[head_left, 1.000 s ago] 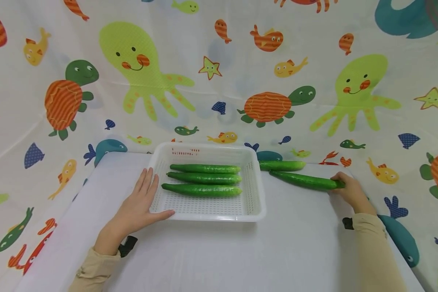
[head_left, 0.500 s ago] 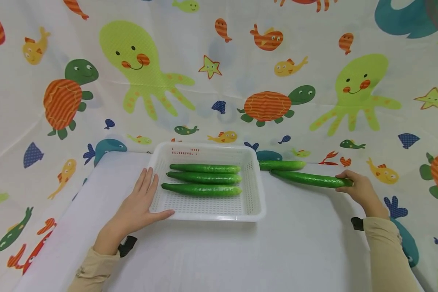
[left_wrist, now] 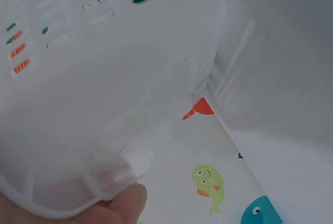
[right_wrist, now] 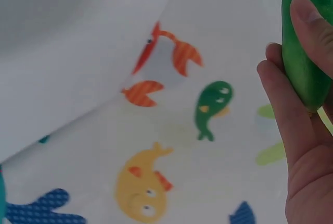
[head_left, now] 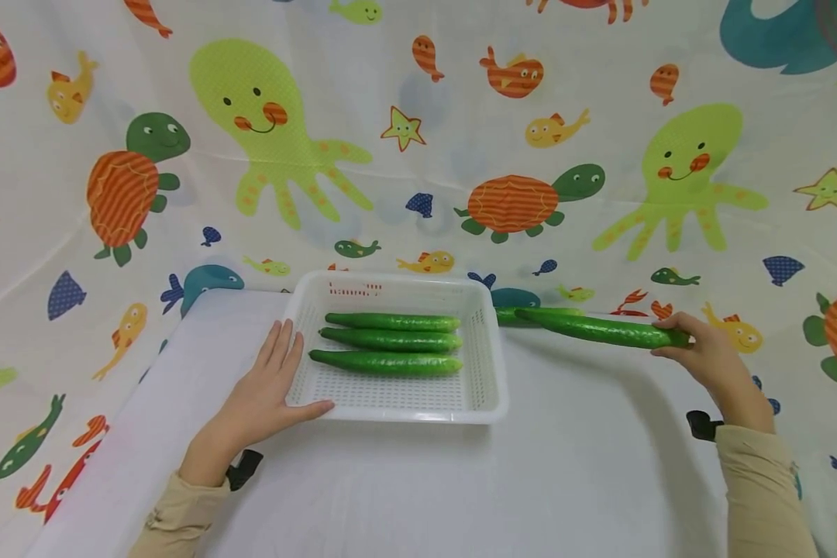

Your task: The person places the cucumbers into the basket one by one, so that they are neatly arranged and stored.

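Note:
A white plastic basket (head_left: 397, 413) sits on the table with three green cucumbers lying side by side inside, the nearest cucumber (head_left: 387, 363) closest to its front. My left hand (head_left: 261, 391) rests against the basket's left front corner, fingers extended along the left side and thumb on the front rim. To the right, my right hand (head_left: 714, 360) pinches the right end of another cucumber (head_left: 603, 329), held above the table. In the right wrist view, thumb and fingers press that cucumber (right_wrist: 302, 67) from opposite sides. Behind it, another cucumber (head_left: 505, 315) lies partly hidden beside the basket.
A white cloth covers the table (head_left: 418, 488). Behind and around it hangs a pale curtain (head_left: 460, 155) printed with sea animals, close to the table's back and right edges.
My right hand has lifted the cucumber off the table and shifted right with it. Its left end now overlaps the cucumber behind. The left hand and basket have stayed put.

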The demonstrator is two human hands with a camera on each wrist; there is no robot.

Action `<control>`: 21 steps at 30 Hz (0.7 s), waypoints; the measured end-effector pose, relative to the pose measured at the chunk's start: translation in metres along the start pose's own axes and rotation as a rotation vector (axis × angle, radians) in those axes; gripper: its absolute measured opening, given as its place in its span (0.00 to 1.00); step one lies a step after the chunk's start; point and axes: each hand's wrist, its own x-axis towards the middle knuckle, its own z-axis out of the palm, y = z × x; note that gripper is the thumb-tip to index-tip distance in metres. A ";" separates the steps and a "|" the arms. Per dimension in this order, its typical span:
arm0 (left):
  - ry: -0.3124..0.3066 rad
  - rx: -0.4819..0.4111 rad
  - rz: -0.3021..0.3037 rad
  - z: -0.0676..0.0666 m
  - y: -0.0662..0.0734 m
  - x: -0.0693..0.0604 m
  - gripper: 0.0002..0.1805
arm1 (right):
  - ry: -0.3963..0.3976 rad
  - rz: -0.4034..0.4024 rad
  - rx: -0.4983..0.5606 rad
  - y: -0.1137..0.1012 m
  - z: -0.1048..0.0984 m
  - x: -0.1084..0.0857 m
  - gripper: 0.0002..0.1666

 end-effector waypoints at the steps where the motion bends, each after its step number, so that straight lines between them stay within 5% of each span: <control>1: 0.000 -0.002 0.001 0.000 0.000 0.000 0.66 | 0.011 -0.010 -0.001 -0.003 -0.003 -0.001 0.25; 12: 0.004 0.004 0.011 0.000 -0.001 0.001 0.65 | 0.248 -0.402 0.001 -0.044 -0.019 0.005 0.29; 21: 0.004 -0.004 0.004 -0.001 0.001 -0.001 0.65 | 0.248 -0.590 -0.002 -0.098 -0.024 0.015 0.32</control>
